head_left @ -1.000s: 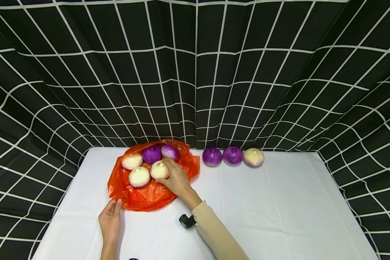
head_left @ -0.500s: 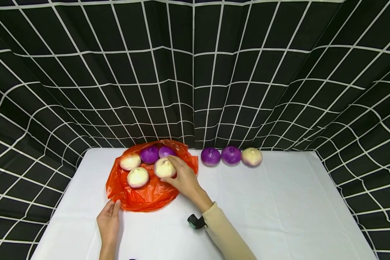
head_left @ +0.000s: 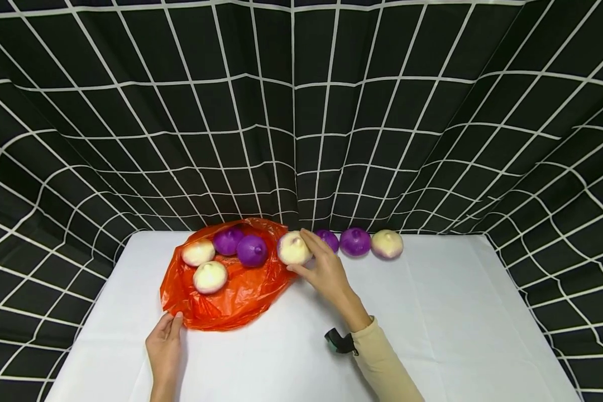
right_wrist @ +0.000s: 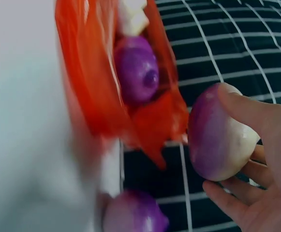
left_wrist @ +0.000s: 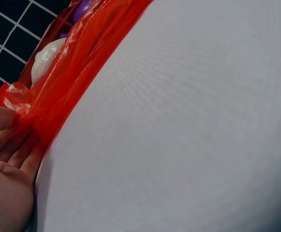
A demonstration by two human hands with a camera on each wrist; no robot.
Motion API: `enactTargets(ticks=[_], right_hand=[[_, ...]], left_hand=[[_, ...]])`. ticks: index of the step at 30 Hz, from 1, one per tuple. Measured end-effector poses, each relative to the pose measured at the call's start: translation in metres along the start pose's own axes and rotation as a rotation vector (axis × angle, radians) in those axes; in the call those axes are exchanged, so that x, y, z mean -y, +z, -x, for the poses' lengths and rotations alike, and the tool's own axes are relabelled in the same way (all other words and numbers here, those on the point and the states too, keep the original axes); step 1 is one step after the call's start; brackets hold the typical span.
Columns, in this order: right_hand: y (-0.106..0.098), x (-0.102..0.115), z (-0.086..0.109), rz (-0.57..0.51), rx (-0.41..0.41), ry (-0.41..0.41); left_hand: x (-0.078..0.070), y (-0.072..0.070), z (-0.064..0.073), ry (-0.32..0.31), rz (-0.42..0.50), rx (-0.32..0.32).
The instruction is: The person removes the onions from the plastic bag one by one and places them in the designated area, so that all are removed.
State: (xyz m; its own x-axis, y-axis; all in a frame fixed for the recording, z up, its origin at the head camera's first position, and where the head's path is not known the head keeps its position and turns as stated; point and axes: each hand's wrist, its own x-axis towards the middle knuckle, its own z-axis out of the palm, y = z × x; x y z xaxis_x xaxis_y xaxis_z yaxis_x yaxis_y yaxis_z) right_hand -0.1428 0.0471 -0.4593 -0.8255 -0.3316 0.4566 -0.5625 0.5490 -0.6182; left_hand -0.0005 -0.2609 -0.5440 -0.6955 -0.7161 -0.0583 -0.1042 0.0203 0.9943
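Note:
My right hand (head_left: 329,276) grips a purple-and-white turnip (head_left: 292,248), pale side up, just past the right edge of the red plastic bag (head_left: 238,301). In the right wrist view, thumb and fingers curve round this turnip, its purple half facing the bag. My left hand (head_left: 164,347) pinches the bag's near left edge between thumb and fingers; in the left wrist view the red film stretches away from the hand. Lying in the open bag are two pale-side-up turnips, one of them nearest me (head_left: 210,277), and two purple-side-up ones, the right one (head_left: 252,250) tipped toward me.
Along the back of the white table (head_left: 432,324) runs a row of turnips: one purple partly behind my right hand, another purple turnip (head_left: 355,242), and a pale one (head_left: 387,244). A black grid-lined curtain (head_left: 362,111) encloses the back and sides. A small dark device is on my right wrist.
My right hand has lifted the pale turnip out of the bag and carried it right, toward the row. A purple turnip in the bag has rolled nearer me. The left hand keeps its hold.

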Motion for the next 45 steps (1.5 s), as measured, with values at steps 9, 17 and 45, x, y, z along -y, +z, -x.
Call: enactTargets(ticks=[9, 17, 45], right_hand=[[-0.049, -0.034, 0.004, 0.05, -0.094, 0.061], [-0.079, -0.06, 0.02, 0.062, -0.119, 0.138], [-0.147, -0.145, 0.062, 0.175, -0.347, 0.356]], left_hand=[[0.0, 0.001, 0.002, 0.013, 0.041, 0.004], [0.001, 0.002, 0.0, 0.005, 0.0, -0.001], [0.0, 0.002, -0.001, 0.005, -0.025, -0.025]])
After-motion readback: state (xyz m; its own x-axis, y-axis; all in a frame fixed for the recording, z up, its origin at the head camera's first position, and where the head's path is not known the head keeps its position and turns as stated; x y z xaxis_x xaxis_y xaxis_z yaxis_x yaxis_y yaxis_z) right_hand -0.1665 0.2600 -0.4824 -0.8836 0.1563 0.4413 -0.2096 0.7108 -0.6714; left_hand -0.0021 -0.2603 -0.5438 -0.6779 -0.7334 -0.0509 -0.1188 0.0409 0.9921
